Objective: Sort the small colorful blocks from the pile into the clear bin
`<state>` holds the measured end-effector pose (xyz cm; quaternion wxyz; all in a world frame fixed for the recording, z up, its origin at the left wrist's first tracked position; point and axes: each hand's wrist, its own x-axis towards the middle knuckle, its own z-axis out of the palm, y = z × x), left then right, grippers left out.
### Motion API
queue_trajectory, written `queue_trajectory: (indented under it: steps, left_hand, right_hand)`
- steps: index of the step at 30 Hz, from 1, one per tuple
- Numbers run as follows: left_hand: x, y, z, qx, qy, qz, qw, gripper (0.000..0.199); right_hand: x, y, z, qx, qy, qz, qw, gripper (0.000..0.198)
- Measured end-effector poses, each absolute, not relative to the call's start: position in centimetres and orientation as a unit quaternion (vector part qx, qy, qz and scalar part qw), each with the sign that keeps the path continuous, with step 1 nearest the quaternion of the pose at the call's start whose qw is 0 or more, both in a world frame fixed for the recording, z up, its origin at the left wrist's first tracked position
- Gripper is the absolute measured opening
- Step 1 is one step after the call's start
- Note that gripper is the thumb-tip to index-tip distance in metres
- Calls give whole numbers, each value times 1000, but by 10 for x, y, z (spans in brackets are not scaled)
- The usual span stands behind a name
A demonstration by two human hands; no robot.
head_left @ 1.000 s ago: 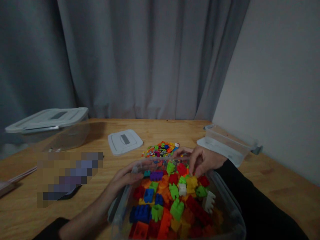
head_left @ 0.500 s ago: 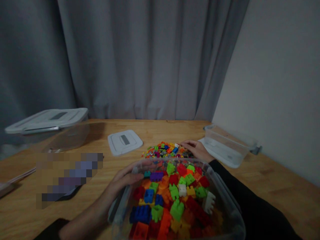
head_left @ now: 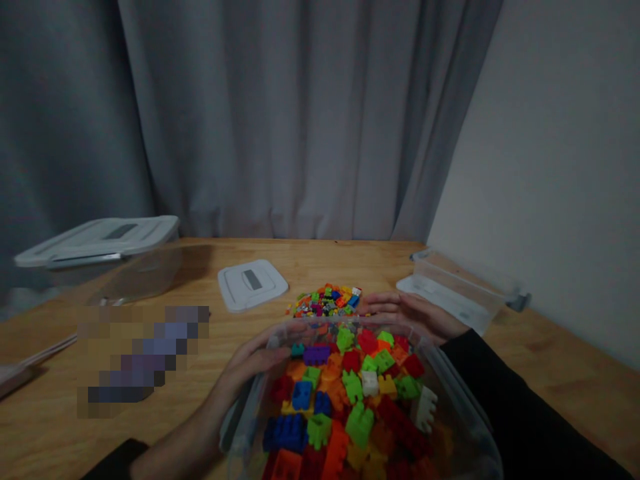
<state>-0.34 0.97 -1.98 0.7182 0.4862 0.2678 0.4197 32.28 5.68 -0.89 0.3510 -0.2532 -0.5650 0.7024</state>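
A clear plastic storage box (head_left: 463, 407) full of large toy building blocks (head_left: 360, 423) in red, orange, green, blue and white stands right in front of me. My left hand (head_left: 255, 357) is on its far left corner, the fingers along the far rim and the thumb at the left side. Beyond the box lies a pile of small colourful toy bricks (head_left: 327, 300). At the right edge of that pile my right hand (head_left: 413, 313) is held sideways, its fingers stretched out and nothing visible in them. The box hides the near part of the pile.
To the right is another clear box (head_left: 460, 277), with a white sheet or lid (head_left: 450, 300) by it. A white lid (head_left: 253, 285) lies behind the pile to the left. Farther left stands a lidded clear box (head_left: 140, 273). A blurred-out flat object (head_left: 150, 353) is on the wooden table (head_left: 200, 427).
My right hand has moved toward me and right, from over the pile to its right edge, and several bricks there have shifted inward. My left hand stays on the box.
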Motion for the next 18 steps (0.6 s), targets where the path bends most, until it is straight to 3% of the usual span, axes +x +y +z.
queue_trajectory:
  steps: [7,13,18]
  left_hand:
    - [20,11,-26,445,295,429,729,39]
    - [41,26,-30,506,312,420,686,38]
    - [43,54,-11,653,309,316,615,35]
  right_hand:
    - [343,24,-4,-291,-640,629,331,50]
    - [355,23,-16,-290,-518,706,387,67]
    - [365,22,-20,-294,-503,716,385,77]
